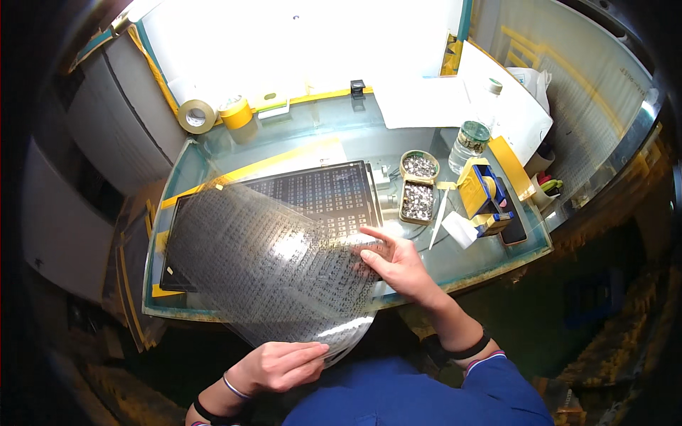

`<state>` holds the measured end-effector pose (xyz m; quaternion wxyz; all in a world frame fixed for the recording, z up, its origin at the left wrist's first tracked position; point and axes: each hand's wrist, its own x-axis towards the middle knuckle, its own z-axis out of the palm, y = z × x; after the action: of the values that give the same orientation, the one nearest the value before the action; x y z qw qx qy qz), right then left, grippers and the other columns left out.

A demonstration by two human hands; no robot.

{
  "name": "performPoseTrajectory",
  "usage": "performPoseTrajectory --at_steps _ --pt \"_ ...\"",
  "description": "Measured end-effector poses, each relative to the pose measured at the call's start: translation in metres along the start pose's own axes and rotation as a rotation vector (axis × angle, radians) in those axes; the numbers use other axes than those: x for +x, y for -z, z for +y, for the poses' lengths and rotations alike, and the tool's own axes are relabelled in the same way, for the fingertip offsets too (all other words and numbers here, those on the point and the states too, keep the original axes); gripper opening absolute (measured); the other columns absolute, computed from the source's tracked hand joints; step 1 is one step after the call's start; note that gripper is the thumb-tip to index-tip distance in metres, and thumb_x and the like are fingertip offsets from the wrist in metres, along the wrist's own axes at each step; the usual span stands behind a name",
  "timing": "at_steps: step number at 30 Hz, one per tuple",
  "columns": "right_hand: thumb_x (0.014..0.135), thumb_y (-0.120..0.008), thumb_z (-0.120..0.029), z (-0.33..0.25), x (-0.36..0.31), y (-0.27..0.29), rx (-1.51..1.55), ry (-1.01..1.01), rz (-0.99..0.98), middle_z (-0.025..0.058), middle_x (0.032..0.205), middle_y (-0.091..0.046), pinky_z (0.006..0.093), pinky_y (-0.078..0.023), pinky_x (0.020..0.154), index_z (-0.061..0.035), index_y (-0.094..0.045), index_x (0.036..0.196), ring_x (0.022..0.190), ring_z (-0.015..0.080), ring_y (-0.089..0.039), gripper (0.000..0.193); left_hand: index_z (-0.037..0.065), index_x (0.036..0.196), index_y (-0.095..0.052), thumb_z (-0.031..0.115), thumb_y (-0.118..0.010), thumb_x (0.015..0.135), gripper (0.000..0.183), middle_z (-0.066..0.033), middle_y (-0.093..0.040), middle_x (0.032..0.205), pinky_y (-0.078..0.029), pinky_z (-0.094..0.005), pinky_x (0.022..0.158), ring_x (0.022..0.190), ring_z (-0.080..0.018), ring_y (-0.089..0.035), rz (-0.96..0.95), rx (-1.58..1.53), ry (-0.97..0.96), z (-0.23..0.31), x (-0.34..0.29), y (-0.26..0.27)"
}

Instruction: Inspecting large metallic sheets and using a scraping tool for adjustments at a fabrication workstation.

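Note:
A large clear plastic sheet (263,263) patterned with rows of small dark marks bends over the near edge of the glass-topped table. My left hand (288,364) pinches its near edge, fingers closed on top. My right hand (400,264) is at the sheet's right side, thumb and index finger apart; whether the fingertips touch the film is hard to tell. Under the sheet lies a black panel (353,186) with a grid of small pale squares, its left part seen only through the film.
Beyond the panel's right end stand two small trays of metal bits, a round one (419,165) and a square one (417,201). Nearby are a water bottle (469,145), a blue tape dispenser (483,188) and a white stick (439,219). Tape rolls (197,116) sit at the back left.

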<state>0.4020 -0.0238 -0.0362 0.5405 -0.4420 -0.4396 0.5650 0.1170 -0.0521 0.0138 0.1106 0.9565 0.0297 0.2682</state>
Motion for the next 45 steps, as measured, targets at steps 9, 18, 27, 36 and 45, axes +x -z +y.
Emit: performPoseTrajectory --at_steps 9,18,27,36,45 --pt "0.097 -0.056 0.002 -0.002 -0.026 -0.013 0.137 0.316 0.191 0.0236 0.117 -0.069 0.0338 -0.059 0.083 0.0034 -0.05 0.138 0.099 0.0252 -0.071 0.041 0.004 0.082 -0.067 0.007 -0.069 0.075 0.008 -0.0112 -0.072 0.109 -0.062 -0.0339 0.08 0.099 -0.0258 -0.072 -0.183 0.03 0.096 0.0 0.003 0.02" --pt "0.093 -0.065 0.003 -0.006 -0.039 0.007 -0.269 0.184 0.178 0.0156 0.119 -0.068 0.029 -0.055 0.091 0.0038 -0.056 0.133 0.105 0.0162 -0.067 0.042 0.003 0.073 -0.064 -0.005 -0.072 0.07 0.012 -0.0118 -0.074 0.099 -0.056 -0.0468 0.094 0.101 -0.0318 -0.071 0.055 0.171 0.576 -0.045 -0.051 0.041" --pt "0.071 -0.063 0.004 -0.055 -0.041 0.077 -1.645 0.755 0.191 0.0087 0.107 -0.071 0.0402 -0.051 0.091 -0.0034 -0.071 0.1 0.105 0.0283 -0.063 0.031 -0.001 0.064 -0.061 -0.012 -0.059 0.061 0.012 -0.0211 -0.064 0.126 -0.037 -0.0572 0.113 0.13 -0.0408 -0.053 -0.016 0.348 0.726 -0.028 -0.056 0.068" --pt "0.073 -0.065 -0.008 -0.053 -0.027 0.092 -1.747 0.916 -0.019 0.0032 0.087 -0.065 0.0349 -0.049 0.083 -0.0069 -0.07 0.09 0.089 0.0219 -0.062 0.017 0.006 0.107 -0.068 0.002 -0.074 0.077 0.03 -0.0142 -0.067 0.121 -0.047 -0.0492 0.105 0.118 -0.0308 -0.063 -0.02 0.056 0.393 -0.022 0.021 0.003" --pt "0.078 -0.077 0.008 -0.088 -0.071 0.034 -0.902 0.942 0.28 0.0096 0.088 -0.066 0.0301 -0.05 0.07 -0.0033 -0.071 0.102 0.077 0.0207 -0.063 0.027 -0.003 0.129 -0.058 0.044 -0.077 0.081 0.069 -0.0193 -0.056 0.136 -0.033 -0.0537 0.115 0.13 -0.0348 -0.051 0.027 0.248 0.489 -0.047 0.025 -0.047"
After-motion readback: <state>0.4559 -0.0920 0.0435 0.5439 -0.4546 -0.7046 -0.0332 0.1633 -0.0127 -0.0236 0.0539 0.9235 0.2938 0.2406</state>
